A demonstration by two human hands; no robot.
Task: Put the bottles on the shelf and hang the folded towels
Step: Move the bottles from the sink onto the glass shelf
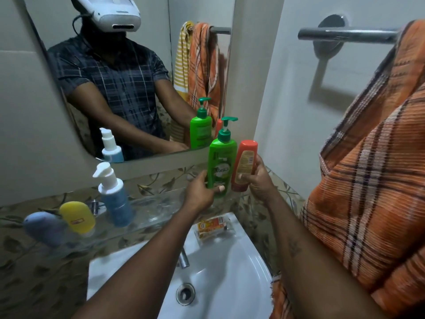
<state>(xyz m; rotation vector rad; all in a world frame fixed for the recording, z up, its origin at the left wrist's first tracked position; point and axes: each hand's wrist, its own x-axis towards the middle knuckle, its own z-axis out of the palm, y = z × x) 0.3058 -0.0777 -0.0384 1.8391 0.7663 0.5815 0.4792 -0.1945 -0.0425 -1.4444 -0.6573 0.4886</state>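
My left hand point(200, 192) grips the lower part of a green pump bottle point(221, 164), held upright above the right end of the glass shelf point(156, 210). My right hand point(257, 180) holds an orange-red bottle point(245, 165) upright, right beside the green one. On the shelf stand a blue bottle with a white pump point(115, 199), a yellow bottle point(77, 217) and a grey-blue bottle point(43, 227) at the left end. An orange checked towel point(368, 180) hangs from the chrome towel bar point(347, 35) on the right wall.
A white sink point(218, 272) with a tap point(183, 259) lies under my arms, with a wrapped soap packet point(213, 227) on its rim. The mirror point(138, 77) above the shelf reflects a person, the bottles and a yellow striped towel.
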